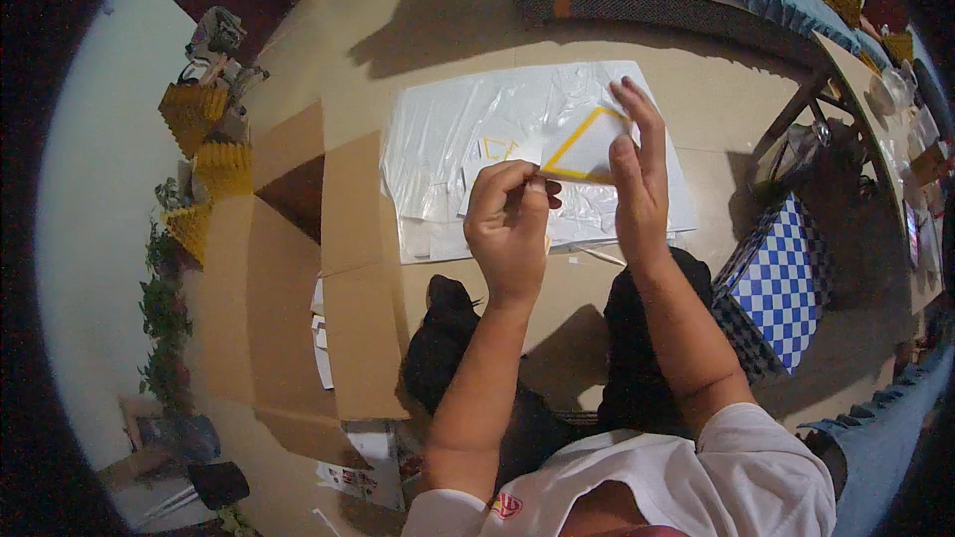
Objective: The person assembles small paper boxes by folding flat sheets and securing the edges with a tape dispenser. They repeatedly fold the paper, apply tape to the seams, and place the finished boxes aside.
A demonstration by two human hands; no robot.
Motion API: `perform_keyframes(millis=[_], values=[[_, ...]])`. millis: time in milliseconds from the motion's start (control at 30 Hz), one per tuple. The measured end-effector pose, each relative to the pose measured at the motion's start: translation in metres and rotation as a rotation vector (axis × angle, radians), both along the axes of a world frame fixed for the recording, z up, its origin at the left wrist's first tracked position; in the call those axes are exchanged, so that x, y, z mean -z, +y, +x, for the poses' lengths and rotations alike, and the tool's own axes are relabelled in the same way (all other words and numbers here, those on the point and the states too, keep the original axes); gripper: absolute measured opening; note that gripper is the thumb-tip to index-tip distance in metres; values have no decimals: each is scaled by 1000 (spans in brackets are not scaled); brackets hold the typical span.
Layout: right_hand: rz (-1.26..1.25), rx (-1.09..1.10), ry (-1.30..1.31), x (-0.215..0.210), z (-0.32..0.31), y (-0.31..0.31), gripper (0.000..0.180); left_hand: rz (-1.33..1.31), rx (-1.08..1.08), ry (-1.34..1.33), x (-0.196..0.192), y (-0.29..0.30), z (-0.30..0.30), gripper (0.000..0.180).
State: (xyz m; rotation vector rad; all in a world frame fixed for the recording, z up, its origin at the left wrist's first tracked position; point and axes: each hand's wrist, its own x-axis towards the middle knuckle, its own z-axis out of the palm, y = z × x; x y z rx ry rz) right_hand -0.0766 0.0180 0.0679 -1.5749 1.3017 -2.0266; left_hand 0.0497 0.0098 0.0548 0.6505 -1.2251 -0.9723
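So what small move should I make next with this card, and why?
Perhaps close your right hand gently on the card: that hand is open, while your left hand pinches the card's left corner, so a second grip would likely steady it.

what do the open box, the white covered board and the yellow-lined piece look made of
Open box: probably matte brown cardboard, judging by its plain tan folding flaps.
White covered board: seemingly glossy plastic film on top, since it wrinkles and catches light; core unclear.
Yellow-lined piece: likely thin matte paper or card, flat and straight-edged.
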Motion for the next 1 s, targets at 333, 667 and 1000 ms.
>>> perform_keyframes(millis=[333, 667, 1000], values=[[242, -285, -206, 14, -27, -4, 38, 285, 273, 222, 17, -15, 5, 27], [183, -330, -298, 14, -29, 2, 35, 425, 340, 249, 21, -10, 10, 16], [248, -532, -147, 30, -39, 0, 35, 364, 100, -312, 33, -26, 31, 24]])
